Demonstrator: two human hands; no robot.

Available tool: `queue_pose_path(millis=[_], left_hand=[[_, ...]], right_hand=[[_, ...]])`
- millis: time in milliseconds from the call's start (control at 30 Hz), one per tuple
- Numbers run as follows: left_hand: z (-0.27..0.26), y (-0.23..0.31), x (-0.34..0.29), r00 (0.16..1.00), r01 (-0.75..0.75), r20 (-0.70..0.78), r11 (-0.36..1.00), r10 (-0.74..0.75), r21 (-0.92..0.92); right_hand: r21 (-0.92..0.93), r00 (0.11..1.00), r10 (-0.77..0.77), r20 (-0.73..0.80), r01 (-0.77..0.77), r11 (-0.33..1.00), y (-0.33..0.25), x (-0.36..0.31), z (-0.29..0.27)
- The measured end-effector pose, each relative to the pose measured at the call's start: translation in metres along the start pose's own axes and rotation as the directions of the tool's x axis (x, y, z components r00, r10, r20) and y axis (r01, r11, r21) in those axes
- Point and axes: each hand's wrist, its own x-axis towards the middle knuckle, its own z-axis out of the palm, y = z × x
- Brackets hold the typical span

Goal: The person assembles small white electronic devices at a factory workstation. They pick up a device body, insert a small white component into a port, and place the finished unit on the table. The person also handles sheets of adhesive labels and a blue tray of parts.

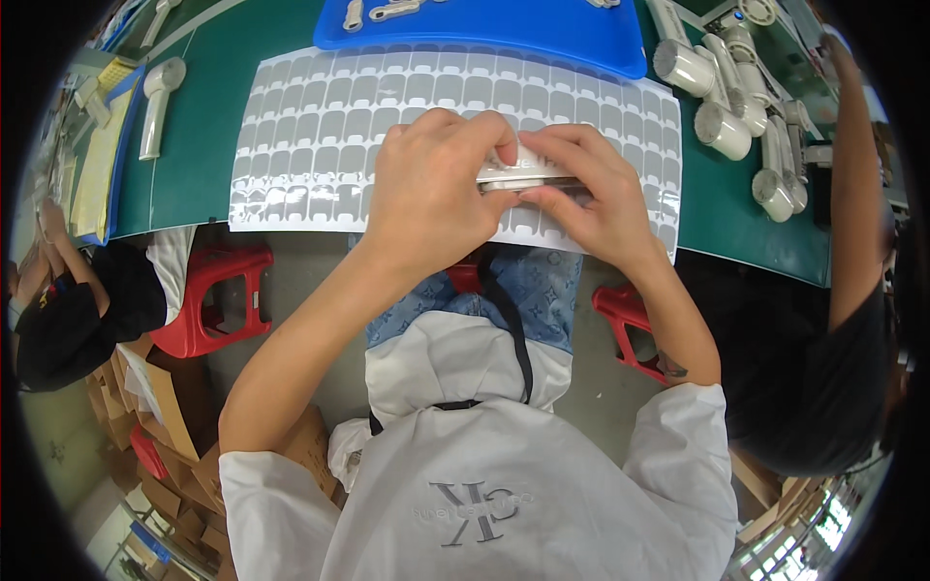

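Between my two hands is a long white plastic piece (526,169) with a dark seam along it. My left hand (436,184) grips its left end, fingers curled over the top. At the other end, my right hand (596,189) pinches it between thumb and fingers. Much of the piece is hidden by my fingers, so its full shape does not show. Both hands are above a large sheet of grey, rounded stickers (320,126), which lies on the green table and reaches its near edge.
Beyond the sheet sits a blue tray (572,39) with small white parts. Several white round-headed devices (722,131) are piled at right; another (155,107) lies at left. Co-workers' arms (852,194) show on both sides. Red stools (218,300) and cardboard boxes (184,387) stand below.
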Motion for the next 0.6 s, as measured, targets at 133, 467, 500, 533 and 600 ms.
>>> queue_pose_path(millis=[133,467,500,533,600], left_hand=[[-0.003,0.007,0.003,1.000,-0.019,0.002,0.995,0.018,0.097],[-0.028,-0.012,0.003,0.995,0.099,-0.007,0.977,-0.103,-0.190],[-0.032,-0.012,0.000,0.986,0.114,-0.084,0.944,-0.146,-0.310],[-0.036,-0.010,-0.004,0.968,0.116,-0.152,0.897,-0.198,-0.428],[-0.045,-0.006,-0.006,0.918,0.009,-0.306,0.786,-0.251,-0.618]], right_hand=[[0.056,0.988,0.089,0.125,-0.097,0.994,-0.003,0.002,-0.006],[0.032,0.967,0.119,-0.227,-0.114,0.993,-0.019,-0.011,-0.010],[0.071,0.948,0.179,-0.265,-0.166,0.984,-0.022,-0.015,-0.008],[0.045,0.960,0.191,-0.205,-0.186,0.982,-0.031,-0.019,-0.010],[-0.180,1.000,-0.007,-0.013,0.004,0.984,-0.036,-0.025,-0.010]])
